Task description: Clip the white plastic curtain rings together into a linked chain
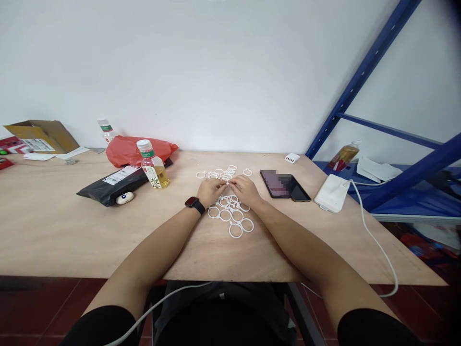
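My left hand [211, 191] and my right hand [246, 190] meet over the middle of the table, fingertips pinched together. Between them is a small white part of what looks like a white plastic ring [227, 182]; the fingers cover most of it. Several more white rings with small knobs lie around my hands. One group [232, 205] spreads below the hands toward me, its nearest ring [236, 237] lying flat. Others, such as a ring [200, 178] on the left and a ring [247, 174] on the right, lie just beyond my fingers.
Left of my hands stand a drink bottle [154, 168], a black parcel bag [108, 188], a white oval device [124, 198] and a red bag [124, 150]. Rightward lie two phones [274, 185], a white power bank [331, 193] with a cable, and a blue metal frame [363, 67].
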Demonstrator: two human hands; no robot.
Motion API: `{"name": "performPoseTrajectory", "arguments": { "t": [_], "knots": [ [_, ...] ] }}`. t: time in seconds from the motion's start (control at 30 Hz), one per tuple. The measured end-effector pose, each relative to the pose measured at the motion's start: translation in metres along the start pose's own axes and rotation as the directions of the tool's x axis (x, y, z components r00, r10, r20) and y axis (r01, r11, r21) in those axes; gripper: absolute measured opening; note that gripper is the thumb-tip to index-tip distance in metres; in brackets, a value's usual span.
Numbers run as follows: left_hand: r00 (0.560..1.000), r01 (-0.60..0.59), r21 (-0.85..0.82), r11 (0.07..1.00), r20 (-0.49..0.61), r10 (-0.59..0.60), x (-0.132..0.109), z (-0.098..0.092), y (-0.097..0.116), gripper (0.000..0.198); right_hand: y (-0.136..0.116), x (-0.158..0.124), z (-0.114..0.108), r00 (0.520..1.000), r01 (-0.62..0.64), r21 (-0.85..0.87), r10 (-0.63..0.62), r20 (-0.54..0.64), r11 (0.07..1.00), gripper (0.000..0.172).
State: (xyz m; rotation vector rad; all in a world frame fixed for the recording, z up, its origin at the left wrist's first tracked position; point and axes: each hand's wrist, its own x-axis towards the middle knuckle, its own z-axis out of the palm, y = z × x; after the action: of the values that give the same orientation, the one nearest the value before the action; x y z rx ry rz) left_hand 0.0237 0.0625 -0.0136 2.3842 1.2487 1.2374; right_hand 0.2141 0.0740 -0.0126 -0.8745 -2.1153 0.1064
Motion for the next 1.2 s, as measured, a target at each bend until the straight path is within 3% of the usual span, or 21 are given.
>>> {"name": "performPoseTrajectory", "arguments": {
  "t": [0.27,0.6,0.83,0.93,1.03,1.2],
  "knots": [
    [0.996,-0.088,0.092,0.992,0.011,0.087,0.000,-0.003,0.003,0.020,-0.002,0.001,-0.002,0.999,-0.018,0.068,0.020,-0.025,0.998,0.014],
    [0.990,-0.135,0.147,0.980,0.055,0.129,0.000,-0.006,0.009,0.018,-0.001,0.000,-0.004,0.999,-0.018,0.077,0.015,0.031,0.997,0.022],
    [0.999,-0.046,0.125,0.991,0.004,0.045,0.000,-0.004,0.008,0.019,0.006,0.001,-0.003,0.999,-0.037,0.039,0.037,0.000,0.999,0.023],
    [0.999,-0.053,0.063,0.997,-0.008,0.053,0.000,-0.004,0.007,0.021,0.019,0.003,-0.005,0.993,-0.118,-0.059,0.116,-0.033,0.991,0.029],
    [0.995,-0.101,0.008,0.995,0.027,0.101,0.000,-0.006,0.009,0.028,0.035,0.003,-0.007,0.967,-0.243,-0.233,0.254,0.021,0.942,0.038],
    [0.995,-0.046,0.030,0.999,0.092,0.043,0.000,-0.007,0.014,0.042,0.051,0.000,-0.002,0.832,-0.375,-0.489,0.519,0.198,0.787,0.059]
  ]
}}
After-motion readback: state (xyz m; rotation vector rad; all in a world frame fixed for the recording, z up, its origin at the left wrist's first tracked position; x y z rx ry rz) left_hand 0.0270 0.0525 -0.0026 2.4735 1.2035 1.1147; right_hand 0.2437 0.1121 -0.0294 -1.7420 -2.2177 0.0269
